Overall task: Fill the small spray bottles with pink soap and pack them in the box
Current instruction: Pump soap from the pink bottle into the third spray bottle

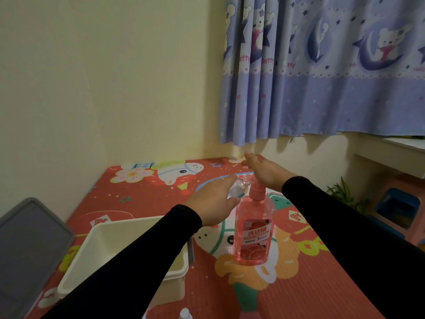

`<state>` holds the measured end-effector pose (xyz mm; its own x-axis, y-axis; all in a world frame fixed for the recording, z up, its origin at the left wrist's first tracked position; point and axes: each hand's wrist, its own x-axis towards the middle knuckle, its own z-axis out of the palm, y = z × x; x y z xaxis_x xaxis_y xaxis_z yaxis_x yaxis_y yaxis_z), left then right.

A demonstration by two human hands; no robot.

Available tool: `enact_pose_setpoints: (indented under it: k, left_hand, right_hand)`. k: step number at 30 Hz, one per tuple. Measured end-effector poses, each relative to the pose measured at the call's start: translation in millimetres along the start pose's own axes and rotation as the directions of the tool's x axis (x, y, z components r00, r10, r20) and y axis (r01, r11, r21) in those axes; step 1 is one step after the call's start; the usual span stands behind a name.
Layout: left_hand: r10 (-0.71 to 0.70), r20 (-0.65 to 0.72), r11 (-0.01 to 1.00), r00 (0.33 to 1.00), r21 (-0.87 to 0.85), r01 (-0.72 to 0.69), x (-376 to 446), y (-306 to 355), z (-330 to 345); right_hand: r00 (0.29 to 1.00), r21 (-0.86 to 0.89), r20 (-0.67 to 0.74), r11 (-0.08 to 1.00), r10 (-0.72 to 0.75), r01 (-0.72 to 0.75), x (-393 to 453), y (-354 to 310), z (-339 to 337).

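Left hand (212,201) curled round small clear plastic bottle (239,188), held at pink pump spout. Right hand (264,172) flat, fingers straight, palm pressed on pump top of tall see-through soap bottle (254,233), pink liquid inside, standing mid-mat. Mat (310,284) red, ribbed, cartoon print. White smooth plastic box (103,245) near mat's left edge. Grey lid (30,245) leaned beside it.

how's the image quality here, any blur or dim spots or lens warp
Head view: dim, warm indoor light; the small clear bottle in the left hand is smeared and hard to make out; the pink soap bottle's label is fairly sharp; wide-angle warp bends the curtain and stretches the sleeves toward the edges.
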<state>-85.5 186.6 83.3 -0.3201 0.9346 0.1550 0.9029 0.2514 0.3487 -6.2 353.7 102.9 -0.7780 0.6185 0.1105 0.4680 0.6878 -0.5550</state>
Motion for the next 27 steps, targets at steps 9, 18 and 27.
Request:
enact_pose_setpoints:
  k: [9,18,27]
  left_hand:
    - [0.010,-0.003,1.000,1.000,-0.009,-0.010,-1.8,-0.9,-2.2]
    - [0.011,-0.001,1.000,1.000,-0.004,-0.011,-1.1,-1.9,2.4]
    - [0.012,-0.049,0.994,0.999,-0.108,-0.017,0.7,-7.4,2.2]
  right_hand:
    - [1.000,0.007,-0.004,1.000,0.007,-0.007,-2.6,-4.3,-3.6]
    - [1.000,-0.028,-0.001,1.000,-0.001,0.001,-2.2,-2.4,1.0]
    - [0.998,-0.052,-0.057,0.999,-0.010,0.007,-6.5,-11.2,-7.2]
